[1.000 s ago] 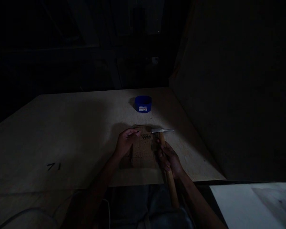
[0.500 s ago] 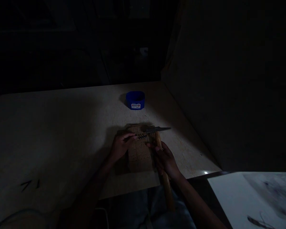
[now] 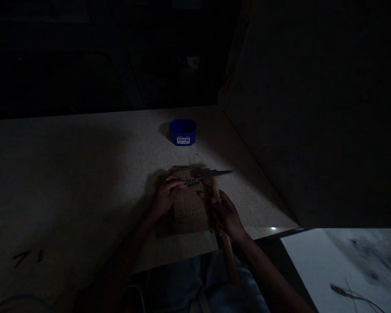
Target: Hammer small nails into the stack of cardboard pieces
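Observation:
My right hand (image 3: 227, 217) is closed around the wooden handle of a hammer (image 3: 228, 256), whose thin metal head points sideways above the right part of a cardboard piece (image 3: 190, 215). A finger of this hand reaches out over the cardboard. Rows of small dark marks cover the cardboard's surface. Near its far end lies a dark zigzag strip (image 3: 193, 184). From the left, my left hand (image 3: 164, 198) pinches at the strip's left end with thumb and finger. Dim light hides the exact grip.
Beyond the cardboard stands a blue plastic tub (image 3: 183, 134) with a white label. Small dark pieces (image 3: 22, 256) lie at the table's left. A wall (image 3: 299, 121) rises on the right. A cable-like thing (image 3: 342, 291) rests on a white surface (image 3: 308, 256) at lower right.
The whole view has shifted slightly, so the tub and table appear a little higher and further left. My left fingers have shifted slightly at the strip; the hammer stays nearly still over the cardboard.

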`<act>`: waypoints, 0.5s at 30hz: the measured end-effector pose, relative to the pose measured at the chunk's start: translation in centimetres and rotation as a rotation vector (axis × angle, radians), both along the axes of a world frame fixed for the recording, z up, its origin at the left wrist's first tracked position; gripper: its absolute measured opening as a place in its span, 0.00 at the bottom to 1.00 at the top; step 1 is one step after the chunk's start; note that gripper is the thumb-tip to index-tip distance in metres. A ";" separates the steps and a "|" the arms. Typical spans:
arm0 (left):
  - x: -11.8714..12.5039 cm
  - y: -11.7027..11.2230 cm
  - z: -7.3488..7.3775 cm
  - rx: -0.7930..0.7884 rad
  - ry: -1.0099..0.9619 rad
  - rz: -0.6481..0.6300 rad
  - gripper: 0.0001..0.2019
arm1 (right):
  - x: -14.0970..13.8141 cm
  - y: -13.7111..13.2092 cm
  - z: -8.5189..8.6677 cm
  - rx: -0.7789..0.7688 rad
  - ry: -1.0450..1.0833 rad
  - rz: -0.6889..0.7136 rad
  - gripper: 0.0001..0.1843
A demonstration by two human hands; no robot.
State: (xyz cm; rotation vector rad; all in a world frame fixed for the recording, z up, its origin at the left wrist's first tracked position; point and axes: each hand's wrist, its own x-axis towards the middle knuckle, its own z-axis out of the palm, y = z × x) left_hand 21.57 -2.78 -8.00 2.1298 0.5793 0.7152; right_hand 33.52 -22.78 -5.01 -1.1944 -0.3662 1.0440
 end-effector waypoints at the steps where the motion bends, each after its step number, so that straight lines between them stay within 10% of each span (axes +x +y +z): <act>1: 0.0 0.0 -0.1 0.002 0.002 0.003 0.12 | 0.0 0.0 -0.1 0.001 -0.001 0.002 0.18; 15: -0.1 0.2 -0.6 0.059 0.007 0.011 0.11 | 0.0 0.1 0.0 0.008 -0.005 -0.024 0.18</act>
